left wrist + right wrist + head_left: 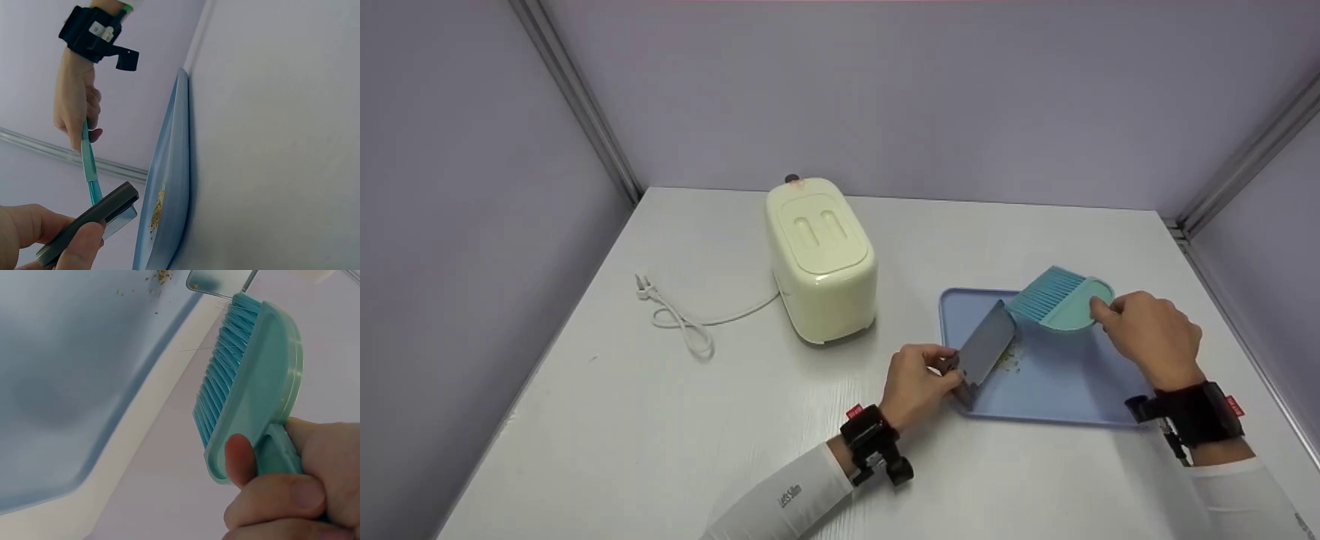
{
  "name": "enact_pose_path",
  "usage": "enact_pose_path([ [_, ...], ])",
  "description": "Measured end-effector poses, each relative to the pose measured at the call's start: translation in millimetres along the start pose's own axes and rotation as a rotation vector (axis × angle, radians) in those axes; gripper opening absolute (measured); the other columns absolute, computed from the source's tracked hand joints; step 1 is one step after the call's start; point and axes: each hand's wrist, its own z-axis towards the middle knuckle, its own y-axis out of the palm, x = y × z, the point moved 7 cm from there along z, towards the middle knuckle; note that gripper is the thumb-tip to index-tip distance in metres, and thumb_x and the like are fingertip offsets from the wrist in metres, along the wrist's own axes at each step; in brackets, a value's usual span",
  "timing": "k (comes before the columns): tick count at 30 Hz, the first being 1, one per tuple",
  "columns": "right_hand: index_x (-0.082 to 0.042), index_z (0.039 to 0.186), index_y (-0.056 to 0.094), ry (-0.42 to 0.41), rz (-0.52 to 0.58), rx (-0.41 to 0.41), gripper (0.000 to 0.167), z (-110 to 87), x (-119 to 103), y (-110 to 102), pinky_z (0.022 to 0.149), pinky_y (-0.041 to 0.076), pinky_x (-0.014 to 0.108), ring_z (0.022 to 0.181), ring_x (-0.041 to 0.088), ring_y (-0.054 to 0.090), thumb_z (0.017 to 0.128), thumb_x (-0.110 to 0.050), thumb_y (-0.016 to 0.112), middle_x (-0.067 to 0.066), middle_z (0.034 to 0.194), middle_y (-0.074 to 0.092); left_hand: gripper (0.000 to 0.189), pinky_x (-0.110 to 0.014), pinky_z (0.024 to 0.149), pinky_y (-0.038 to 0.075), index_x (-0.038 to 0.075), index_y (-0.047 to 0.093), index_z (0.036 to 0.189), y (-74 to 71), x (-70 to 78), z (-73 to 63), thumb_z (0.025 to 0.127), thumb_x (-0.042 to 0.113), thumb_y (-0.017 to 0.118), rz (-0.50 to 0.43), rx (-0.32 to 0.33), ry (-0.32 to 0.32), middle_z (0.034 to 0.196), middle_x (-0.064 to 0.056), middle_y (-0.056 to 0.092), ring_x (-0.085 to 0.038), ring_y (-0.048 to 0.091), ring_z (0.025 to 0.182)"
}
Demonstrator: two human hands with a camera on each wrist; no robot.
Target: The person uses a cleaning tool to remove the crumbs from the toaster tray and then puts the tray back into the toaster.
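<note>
My left hand (916, 382) pinches the dark end strip of a thin grey metal crumb tray (988, 346), tilted over the left side of a blue tray (1072, 386). In the left wrist view, its dark strip (93, 219) lies between thumb and fingers. My right hand (1156, 336) grips the handle of a turquoise hand brush (1069, 304), its bristles (222, 374) pointing left toward the upper edge of the crumb tray. Whether bristles and metal touch is hard to tell. Yellowish-brown crumbs (156, 214) lie on the blue tray, just beside the crumb tray.
A cream toaster (832, 292) with a lidded top stands left of the blue tray. Its white cord (727, 319) runs left, ending in a plug (645, 289). Pale walls (885, 97) enclose the white table (697, 435) at the back and sides.
</note>
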Motion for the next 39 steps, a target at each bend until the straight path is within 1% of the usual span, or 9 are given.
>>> enact_pose_path([
  [4,-0.003,0.085,0.076,-0.027,-0.01,0.023,0.059,1.2,-9,0,0.046,0.029,0.032,0.055,0.02,0.045,0.103,-0.052,0.05,0.002,0.059,0.051,0.026,-0.016,0.055,0.053,0.003,0.079,0.11,0.7,0.6,-0.5,0.084,0.002,0.078,-0.001,0.001,0.014,0.082,-0.002,0.075,0.001,0.059,0.06],
  [7,-0.003,0.083,0.077,-0.045,-0.026,0.047,0.058,1.4,-15,-1,0.044,0.027,0.031,0.054,0.019,0.043,0.103,-0.052,0.053,0.0,0.057,0.047,0.026,-0.016,0.055,0.054,0.003,0.079,0.11,1.5,0.6,-1.1,0.084,0.002,0.078,-0.006,-0.002,0.018,0.082,-0.002,0.076,0.002,0.061,0.059],
  [10,-0.005,0.076,0.075,-0.063,-0.045,0.071,0.053,1.0,-20,-3,0.043,0.026,0.03,0.052,0.018,0.041,0.102,-0.048,0.056,-0.001,0.054,0.044,0.026,-0.015,0.056,0.054,0.003,0.079,0.11,2.2,0.6,-1.4,0.084,0.003,0.078,-0.007,-0.003,0.02,0.083,-0.003,0.076,0.002,0.061,0.059],
  [12,-0.007,0.069,0.071,-0.071,-0.054,0.074,0.051,0.5,-21,-3,0.043,0.024,0.03,0.051,0.018,0.04,0.102,-0.044,0.057,-0.002,0.053,0.042,0.026,-0.015,0.056,0.054,0.003,0.079,0.11,2.4,0.5,-1.4,0.084,0.003,0.078,-0.009,-0.002,0.019,0.084,-0.003,0.077,0.002,0.061,0.06],
  [15,-0.01,0.063,0.065,-0.075,-0.063,0.068,0.051,-0.4,-19,-2,0.043,0.023,0.03,0.05,0.018,0.038,0.103,-0.041,0.056,-0.002,0.053,0.04,0.026,-0.015,0.057,0.054,0.003,0.079,0.11,2.3,0.8,-1.7,0.084,0.003,0.078,-0.002,-0.001,0.025,0.085,-0.003,0.077,0.002,0.061,0.061],
  [20,-0.011,0.059,0.059,-0.08,-0.073,0.047,0.053,-2.3,-15,0,0.043,0.023,0.029,0.049,0.017,0.037,0.103,-0.04,0.056,-0.002,0.053,0.037,0.026,-0.015,0.057,0.052,0.003,0.079,0.111,1.5,1.3,-1.7,0.085,0.003,0.078,0.008,0.001,0.033,0.086,-0.003,0.077,0.002,0.06,0.062],
  [30,-0.015,0.055,0.046,-0.064,-0.106,-0.003,0.054,-4.8,-5,5,0.046,0.02,0.027,0.05,0.015,0.031,0.102,-0.04,0.057,-0.005,0.053,0.031,0.026,-0.015,0.056,0.052,0.003,0.079,0.111,0.5,-0.1,-0.8,0.085,0.003,0.078,0.005,0.004,0.01,0.085,-0.003,0.077,0.001,0.06,0.061],
  [35,-0.015,0.055,0.049,-0.042,-0.096,-0.009,0.053,-6.8,2,6,0.046,0.022,0.029,0.051,0.016,0.034,0.1,-0.04,0.056,-0.005,0.054,0.032,0.026,-0.015,0.057,0.052,0.003,0.079,0.11,-0.1,1.3,-0.9,0.084,0.003,0.078,0.017,0.013,0.032,0.084,-0.003,0.077,0.002,0.06,0.061],
  [39,-0.013,0.059,0.062,-0.02,-0.07,-0.02,0.05,-6.7,11,7,0.046,0.024,0.03,0.052,0.017,0.038,0.1,-0.041,0.055,-0.004,0.054,0.038,0.027,-0.015,0.055,0.052,0.002,0.078,0.111,-1.0,1.2,-0.9,0.084,0.002,0.076,0.008,0.014,0.037,0.084,-0.004,0.077,0.002,0.061,0.06],
])
